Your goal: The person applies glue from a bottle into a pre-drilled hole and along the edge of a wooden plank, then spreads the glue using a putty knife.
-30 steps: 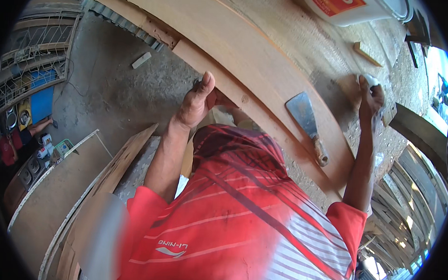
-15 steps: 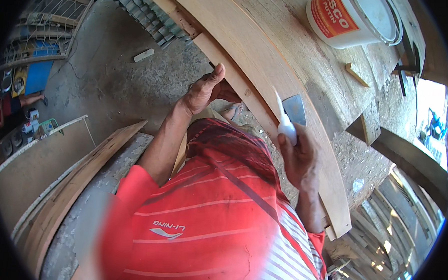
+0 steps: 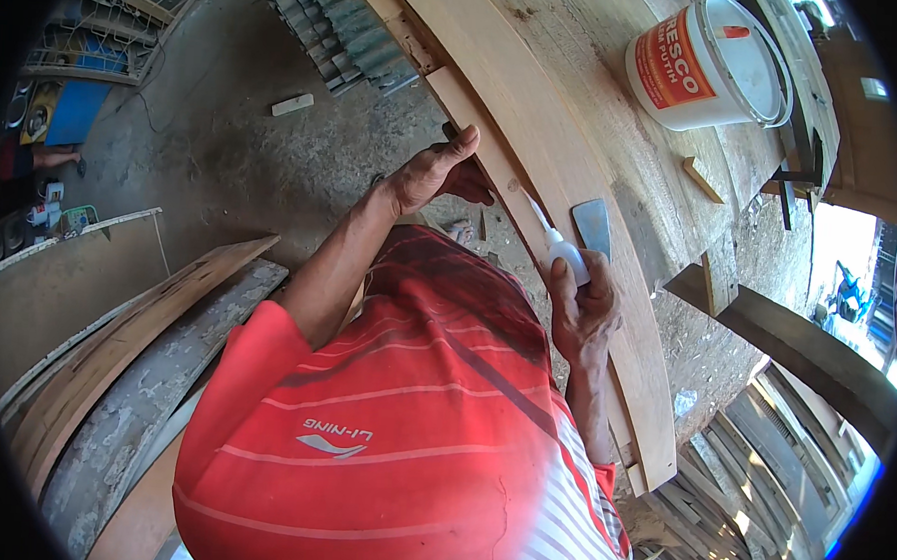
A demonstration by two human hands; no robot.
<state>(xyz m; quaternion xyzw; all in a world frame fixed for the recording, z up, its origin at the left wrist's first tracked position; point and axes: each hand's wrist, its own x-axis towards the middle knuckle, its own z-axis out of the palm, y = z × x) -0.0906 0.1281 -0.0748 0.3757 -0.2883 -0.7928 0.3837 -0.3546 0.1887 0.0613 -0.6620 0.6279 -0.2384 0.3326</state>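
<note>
Left hand (image 3: 435,171) grips curved plank (image 3: 563,175) at its near edge. Right hand (image 3: 584,311), clenched round white glue bottle (image 3: 562,253), has shifted nozzle leftward. Putty knife (image 3: 593,226) unmoved beside it.

Left hand (image 3: 435,171) stretched forward, fingers curled, thumb extended; right hand (image 3: 582,311) nearer, fisted, thumb raised; both forearms bare.

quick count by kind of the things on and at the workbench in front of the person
glue bottle: 1, in the right hand
scraper: 1, lying on the curved board
curved board: 1, left hand gripping its edge
bucket: 1, white with a lid
small wood block: 1
total: 5
</note>
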